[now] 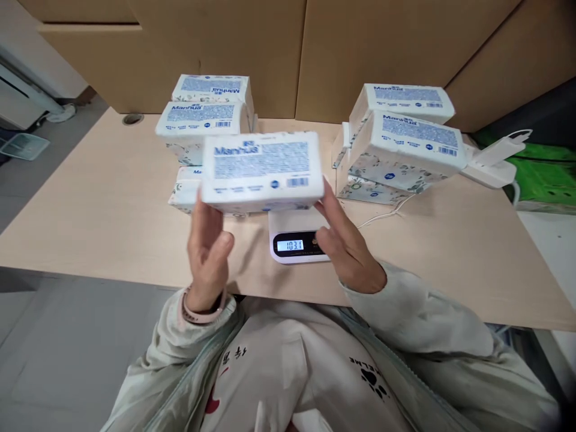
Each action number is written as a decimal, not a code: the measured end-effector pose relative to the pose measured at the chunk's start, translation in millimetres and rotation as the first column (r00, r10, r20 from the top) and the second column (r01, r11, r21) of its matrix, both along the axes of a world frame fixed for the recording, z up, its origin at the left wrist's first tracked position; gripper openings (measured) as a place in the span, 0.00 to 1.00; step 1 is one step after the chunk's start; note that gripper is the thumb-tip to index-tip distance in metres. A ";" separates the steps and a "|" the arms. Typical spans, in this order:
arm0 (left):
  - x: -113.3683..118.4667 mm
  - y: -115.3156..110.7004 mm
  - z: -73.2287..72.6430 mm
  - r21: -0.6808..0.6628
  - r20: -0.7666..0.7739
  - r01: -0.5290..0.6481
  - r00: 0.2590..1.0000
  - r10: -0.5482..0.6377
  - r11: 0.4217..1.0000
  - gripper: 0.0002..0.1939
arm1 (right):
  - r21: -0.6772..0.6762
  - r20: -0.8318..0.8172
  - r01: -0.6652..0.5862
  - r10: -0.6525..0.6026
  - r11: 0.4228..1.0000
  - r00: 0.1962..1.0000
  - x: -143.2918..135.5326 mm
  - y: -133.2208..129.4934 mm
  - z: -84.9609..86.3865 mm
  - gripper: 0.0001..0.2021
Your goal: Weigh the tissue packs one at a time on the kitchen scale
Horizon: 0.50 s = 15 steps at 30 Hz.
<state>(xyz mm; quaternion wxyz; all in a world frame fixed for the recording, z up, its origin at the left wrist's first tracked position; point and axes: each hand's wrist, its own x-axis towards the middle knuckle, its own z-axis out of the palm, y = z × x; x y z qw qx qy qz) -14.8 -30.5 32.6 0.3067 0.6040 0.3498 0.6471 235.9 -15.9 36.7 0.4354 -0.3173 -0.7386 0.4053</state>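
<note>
Between my two hands is a white and blue pack of tissues [263, 171], raised above the table and hiding part of what lies behind it. My left hand [207, 252] grips its left end, and my right hand [344, 243] grips the right end. Below the pack, a white digital scale [294, 255] with a lit display reading about 103.1 sits on the table. My right fingers cover the right side of its panel. More tissue packs [202, 120] are stacked behind on the left, and another stack of tissue packs [409, 141] stands at the right.
The light wood table [99, 198] backs onto large cardboard boxes [252, 54]. A white power strip [492, 171] with a plug and cable lies right of the right stack. A green package [546, 174] is beyond the table's right edge. A round cable hole [133, 120] is at back left.
</note>
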 end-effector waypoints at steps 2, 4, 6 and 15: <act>-19.9 2.9 10.1 0.051 -0.032 -0.082 0.996 0.084 0.995 0.29 | 0.001 0.028 -0.109 0.108 0.994 0.994 -22.1 12.2 14.3 0.42; -38.6 8.5 17.0 0.063 -0.054 -0.145 0.987 0.149 0.987 0.26 | -0.018 0.034 -0.185 0.186 0.983 0.982 -46.5 30.2 20.7 0.45; -54.7 16.6 17.6 0.074 -0.063 -0.194 0.978 0.198 0.978 0.27 | -0.041 0.037 -0.219 0.221 0.975 0.975 -70.5 50.5 17.6 0.48; -86.3 45.8 -9.1 -0.214 0.018 -0.144 0.988 0.151 0.966 0.32 | -0.015 0.129 -0.185 0.186 0.983 0.974 -103.4 77.2 -4.6 0.51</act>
